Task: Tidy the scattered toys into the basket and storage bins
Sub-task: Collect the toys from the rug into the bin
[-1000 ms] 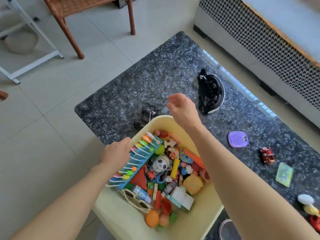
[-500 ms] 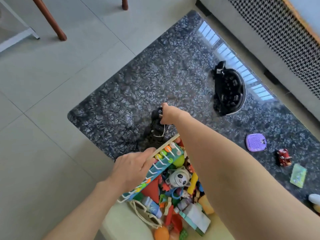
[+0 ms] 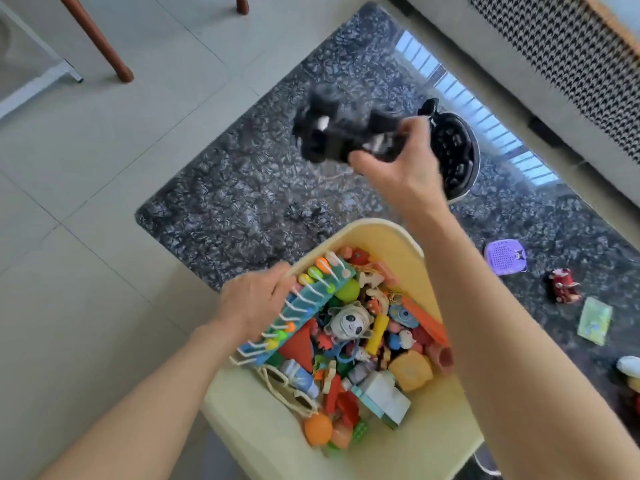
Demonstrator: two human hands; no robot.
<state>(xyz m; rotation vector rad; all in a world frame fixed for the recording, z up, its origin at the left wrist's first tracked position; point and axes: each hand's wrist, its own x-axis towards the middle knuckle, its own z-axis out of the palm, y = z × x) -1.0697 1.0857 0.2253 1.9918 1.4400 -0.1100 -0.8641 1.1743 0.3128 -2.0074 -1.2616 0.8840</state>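
Note:
My right hand [image 3: 398, 161] grips a black toy car [image 3: 343, 129], blurred and lifted above the dark patterned rug [image 3: 225, 202], beyond the far rim of the pale yellow bin [image 3: 388, 233]. The bin is full of several colourful toys, with a panda figure [image 3: 349, 323] in the middle. My left hand [image 3: 256, 303] holds the bin's left rim next to a teal abacus toy [image 3: 304, 303].
On the rug lie a black round toy [image 3: 453, 157], a purple gadget [image 3: 504, 261], a small red car [image 3: 562, 285], a green card [image 3: 594, 320] and more toys at the right edge [image 3: 628, 372]. A chair leg [image 3: 104, 43] stands on the tiles; a sofa [image 3: 554, 64] borders the rug.
My right hand reached down to the black toy car on the rug, took hold of it and lifted it. My left hand stayed on the bin's rim.

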